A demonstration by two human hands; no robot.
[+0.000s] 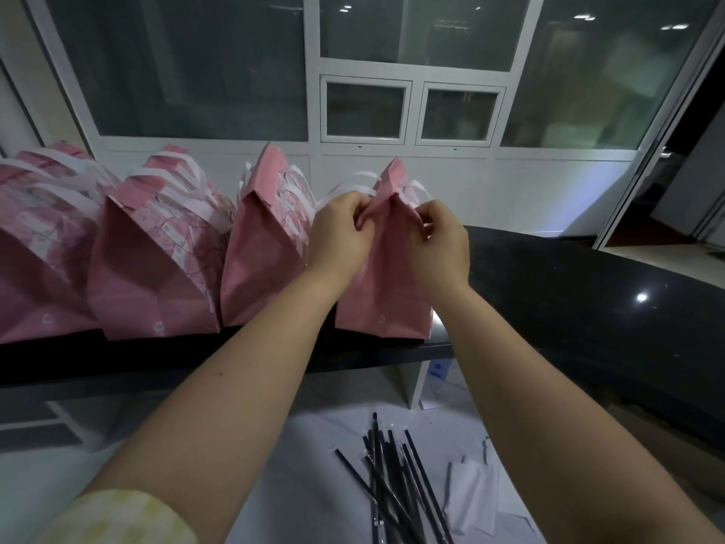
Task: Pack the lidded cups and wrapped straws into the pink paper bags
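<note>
Bag [386,292] top pinched between hands [343,229].

The pink paper bag [382,292] at centre frame is matt, creased paper. The bags [157,276] to its left are the same, with flat white paper handles [188,190]. The black counter [569,292] beneath is polished and glossy. At lower centre, straws [392,477] lie in shiny clear plastic wrappers. The window glass [196,64] above is smooth and reflective.

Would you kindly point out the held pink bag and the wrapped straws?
held pink bag [382,296], head view, lower front panel.
wrapped straws [386,469], head view, middle of the pile.
</note>
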